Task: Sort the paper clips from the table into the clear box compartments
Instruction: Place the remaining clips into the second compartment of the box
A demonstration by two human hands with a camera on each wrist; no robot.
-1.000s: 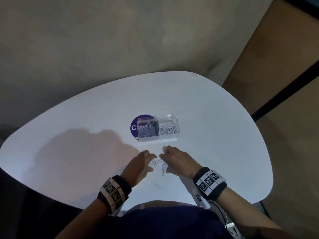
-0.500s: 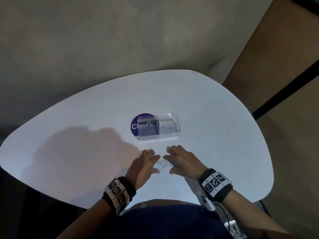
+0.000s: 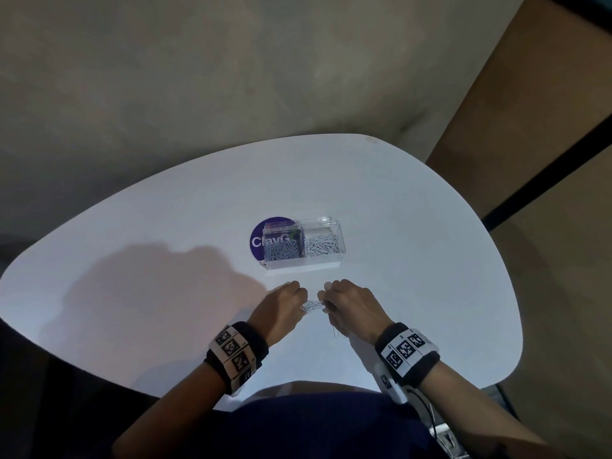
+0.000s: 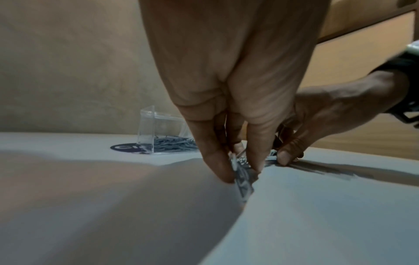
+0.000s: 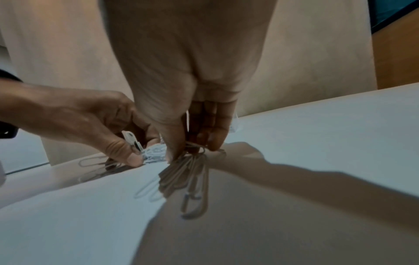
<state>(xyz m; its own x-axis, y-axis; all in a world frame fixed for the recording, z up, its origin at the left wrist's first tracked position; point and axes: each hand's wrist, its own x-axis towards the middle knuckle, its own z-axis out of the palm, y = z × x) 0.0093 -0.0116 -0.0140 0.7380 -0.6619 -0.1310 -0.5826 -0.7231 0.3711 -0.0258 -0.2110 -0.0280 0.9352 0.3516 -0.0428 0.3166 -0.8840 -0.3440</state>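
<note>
A clear two-compartment box stands mid-table with silver paper clips in both halves; it shows behind my fingers as the box. Just in front of it my left hand and right hand meet over a small bunch of paper clips. My left hand pinches the clips against the table. My right hand pinches a fan of larger clips that hang from its fingertips. More loose clips lie by my left thumb.
The white rounded table has a purple round sticker under the box's left side. Its near edge is at my body. A single clip lies under my right palm. Wooden panels stand at the right.
Both hands have drawn together and curled their fingers, gathering the scattered clips into a bunch between them. The loose clip near the table's front edge is no longer in view.
</note>
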